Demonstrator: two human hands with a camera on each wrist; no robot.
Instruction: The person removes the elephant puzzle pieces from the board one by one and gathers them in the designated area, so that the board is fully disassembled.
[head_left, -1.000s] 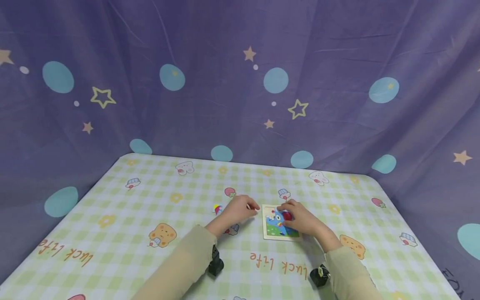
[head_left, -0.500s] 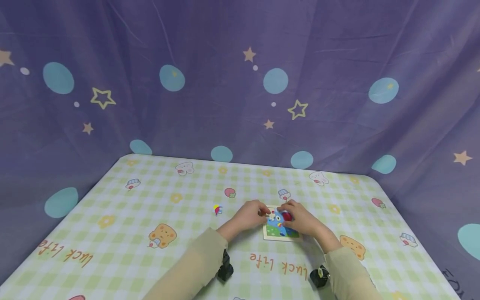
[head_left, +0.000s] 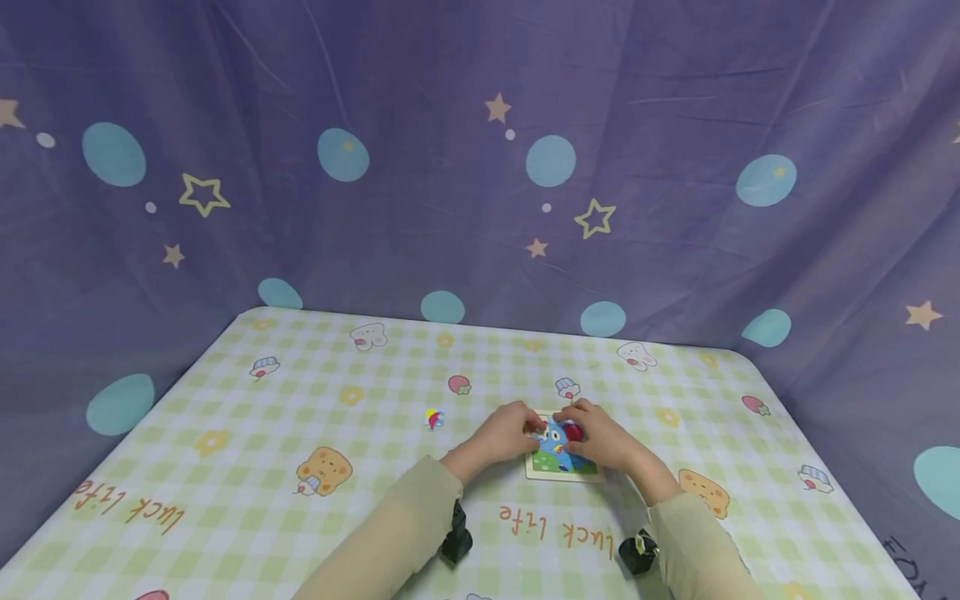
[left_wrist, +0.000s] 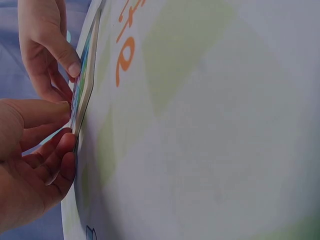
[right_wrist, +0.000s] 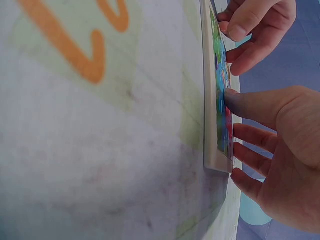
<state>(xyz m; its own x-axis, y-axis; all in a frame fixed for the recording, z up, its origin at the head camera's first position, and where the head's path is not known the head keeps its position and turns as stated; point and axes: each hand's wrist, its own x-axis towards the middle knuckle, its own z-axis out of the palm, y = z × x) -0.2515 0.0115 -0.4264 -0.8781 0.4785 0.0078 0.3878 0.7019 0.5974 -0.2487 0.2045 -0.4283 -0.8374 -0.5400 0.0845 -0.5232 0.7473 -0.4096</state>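
Note:
A small flat wooden puzzle point(head_left: 555, 463) with a light frame lies on the table, showing a blue elephant on green ground. My left hand point(head_left: 504, 432) grips its left side with bent fingers. In the left wrist view, that thumb is over the picture and the other fingers sit at the edge. My right hand point(head_left: 604, 438) holds the right side; in the right wrist view its thumb point(right_wrist: 240, 102) presses on the picture, fingers spread along the far side. Both hands cover parts of the picture. A small yellow, red and blue puzzle piece point(head_left: 433, 418) lies apart, left of my hands.
A checked tablecloth point(head_left: 247, 533) with printed bears, cupcakes and lettering covers the table. Behind it hangs a purple curtain point(head_left: 420, 225) with stars and ovals. Black wrist cameras sit below both sleeves.
My left hand has moved right from beside the puzzle onto its left side, uncovering the loose piece. My right hand and the puzzle have stayed in place.

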